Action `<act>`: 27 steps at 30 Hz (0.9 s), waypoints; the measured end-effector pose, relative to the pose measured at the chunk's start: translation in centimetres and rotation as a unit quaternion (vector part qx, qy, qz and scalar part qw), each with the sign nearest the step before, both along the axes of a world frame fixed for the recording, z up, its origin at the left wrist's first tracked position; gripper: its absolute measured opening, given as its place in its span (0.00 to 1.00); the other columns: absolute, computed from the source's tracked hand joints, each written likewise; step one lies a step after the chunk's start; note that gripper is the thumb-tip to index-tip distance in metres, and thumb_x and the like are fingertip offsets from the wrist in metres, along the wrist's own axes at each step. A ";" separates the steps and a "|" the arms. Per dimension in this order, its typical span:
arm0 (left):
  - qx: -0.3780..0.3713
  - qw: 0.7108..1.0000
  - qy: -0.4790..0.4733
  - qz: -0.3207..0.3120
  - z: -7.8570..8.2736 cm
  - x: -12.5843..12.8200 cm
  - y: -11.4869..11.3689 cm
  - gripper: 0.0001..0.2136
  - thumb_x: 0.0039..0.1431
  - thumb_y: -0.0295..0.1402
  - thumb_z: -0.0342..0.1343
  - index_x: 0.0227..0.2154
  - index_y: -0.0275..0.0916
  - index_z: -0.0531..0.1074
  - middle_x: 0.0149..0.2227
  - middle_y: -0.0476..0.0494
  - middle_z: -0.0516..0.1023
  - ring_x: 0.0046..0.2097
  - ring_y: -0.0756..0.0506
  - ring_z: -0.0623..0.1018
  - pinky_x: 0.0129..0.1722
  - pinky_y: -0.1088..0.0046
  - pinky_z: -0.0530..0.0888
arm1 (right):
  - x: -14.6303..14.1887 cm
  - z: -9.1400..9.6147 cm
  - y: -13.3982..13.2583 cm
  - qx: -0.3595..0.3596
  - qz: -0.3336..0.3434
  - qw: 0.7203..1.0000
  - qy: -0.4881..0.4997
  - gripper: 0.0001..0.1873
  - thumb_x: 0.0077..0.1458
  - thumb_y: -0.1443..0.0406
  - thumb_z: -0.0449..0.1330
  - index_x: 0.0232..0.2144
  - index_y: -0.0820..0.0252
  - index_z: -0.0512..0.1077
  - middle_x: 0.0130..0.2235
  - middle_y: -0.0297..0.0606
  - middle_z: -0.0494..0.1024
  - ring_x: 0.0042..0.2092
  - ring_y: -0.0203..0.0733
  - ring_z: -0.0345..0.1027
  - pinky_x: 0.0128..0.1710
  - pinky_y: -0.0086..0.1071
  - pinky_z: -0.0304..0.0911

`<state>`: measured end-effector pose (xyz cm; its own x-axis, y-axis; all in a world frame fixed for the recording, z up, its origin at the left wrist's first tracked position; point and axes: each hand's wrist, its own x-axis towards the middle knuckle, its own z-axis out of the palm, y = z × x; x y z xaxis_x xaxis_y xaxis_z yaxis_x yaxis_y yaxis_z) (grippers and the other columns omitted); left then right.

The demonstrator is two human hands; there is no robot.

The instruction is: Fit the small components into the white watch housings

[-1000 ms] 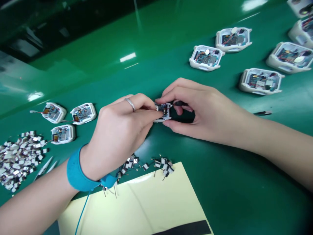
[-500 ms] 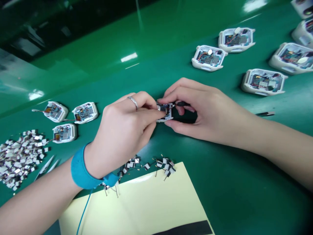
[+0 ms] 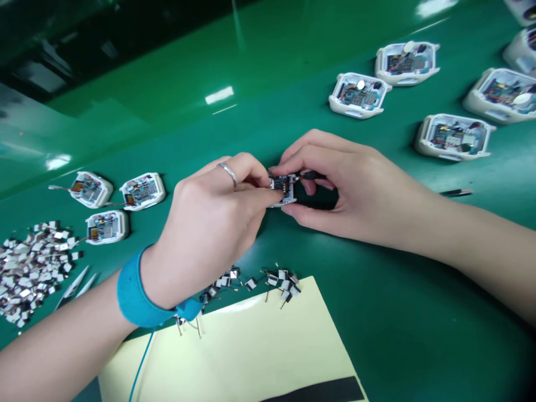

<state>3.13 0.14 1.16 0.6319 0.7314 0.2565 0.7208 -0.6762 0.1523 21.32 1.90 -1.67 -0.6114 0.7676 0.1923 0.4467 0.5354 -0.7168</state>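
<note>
At the middle of the bench, both hands meet at a small white device housing (image 3: 288, 196) with a circuit board inside. My right hand (image 3: 347, 184) grips the housing's right edge between thumb and fingers. A small black part (image 3: 310, 175) sticks out from the housing's right side under the fingers of that hand. My left hand (image 3: 218, 206), with a ring and a blue wrist strap (image 3: 136, 290), is closed at the housing's left side. Its thumb presses onto the board, and the fingertips cover much of the housing. Any small piece beneath them is hidden.
Open white housings with boards (image 3: 144, 191) stand at left, and larger white cases (image 3: 360, 96) at upper right. A pile of small white parts (image 3: 33, 268), tweezers (image 3: 75, 285), and loose wired modules (image 3: 285, 285) beside a yellow sheet (image 3: 251, 346) lie on the green bench.
My left hand has shifted very slightly, uncovering a bit more of the board. My right hand keeps its grip. The whole view has moved a little.
</note>
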 end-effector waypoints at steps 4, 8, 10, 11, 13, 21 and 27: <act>0.008 1.000 0.018 0.000 0.2 0.1 -0.1 0.10 0.56 0.26 0.49 0.26 0.43 0.74 0.31 0.49 0.75 0.32 0.49 0.75 0.27 0.74 0.71 | -0.1 0.1 0.0 0.001 0.003 1.000 -0.004 0.14 0.45 0.70 0.59 0.38 0.64 0.67 0.37 0.37 0.66 0.29 0.31 0.60 0.27 0.28 0.61; 0.006 1.000 0.023 0.002 0.2 0.2 -0.1 0.12 0.58 0.26 0.47 0.25 0.40 0.74 0.30 0.48 0.75 0.32 0.48 0.75 0.27 0.74 0.70 | -0.1 0.1 0.0 -0.001 0.003 1.000 -0.009 0.13 0.45 0.70 0.59 0.37 0.62 0.67 0.37 0.35 0.65 0.28 0.30 0.59 0.26 0.27 0.60; 0.008 1.000 0.026 0.002 0.2 0.2 -0.2 0.12 0.58 0.26 0.47 0.25 0.40 0.74 0.30 0.48 0.74 0.32 0.47 0.75 0.26 0.74 0.70 | 0.0 0.1 0.0 -0.003 0.003 1.000 -0.012 0.13 0.46 0.70 0.59 0.37 0.62 0.67 0.37 0.36 0.65 0.28 0.30 0.59 0.26 0.26 0.60; 0.006 1.000 0.027 0.006 0.3 0.3 -0.2 0.12 0.58 0.27 0.47 0.25 0.40 0.74 0.30 0.48 0.74 0.32 0.47 0.75 0.26 0.74 0.69 | 0.0 0.1 0.0 -0.002 0.003 1.000 -0.011 0.13 0.45 0.70 0.59 0.37 0.62 0.67 0.37 0.36 0.65 0.28 0.30 0.59 0.26 0.26 0.60; -0.007 0.999 0.026 0.021 0.3 0.3 -0.3 0.12 0.58 0.27 0.46 0.26 0.40 0.74 0.29 0.48 0.74 0.32 0.48 0.75 0.26 0.74 0.69 | 0.0 0.1 0.0 0.000 0.002 1.000 -0.011 0.13 0.45 0.70 0.59 0.37 0.63 0.67 0.37 0.36 0.65 0.28 0.29 0.59 0.25 0.26 0.59; -0.048 0.997 -0.009 0.065 0.4 0.7 -0.3 0.09 0.57 0.28 0.49 0.27 0.41 0.73 0.27 0.51 0.73 0.32 0.50 0.74 0.28 0.77 0.71 | -0.1 0.1 -0.1 0.003 0.001 1.000 -0.017 0.13 0.46 0.70 0.59 0.37 0.61 0.66 0.37 0.36 0.65 0.28 0.30 0.58 0.25 0.26 0.59; -0.059 0.996 -0.019 0.058 0.3 0.6 -0.4 0.09 0.58 0.28 0.49 0.27 0.41 0.73 0.29 0.51 0.74 0.33 0.50 0.74 0.31 0.75 0.72 | 0.4 0.3 0.2 -0.010 0.007 1.000 0.003 0.11 0.54 0.65 0.54 0.40 0.62 0.65 0.39 0.38 0.66 0.33 0.34 0.62 0.32 0.29 0.62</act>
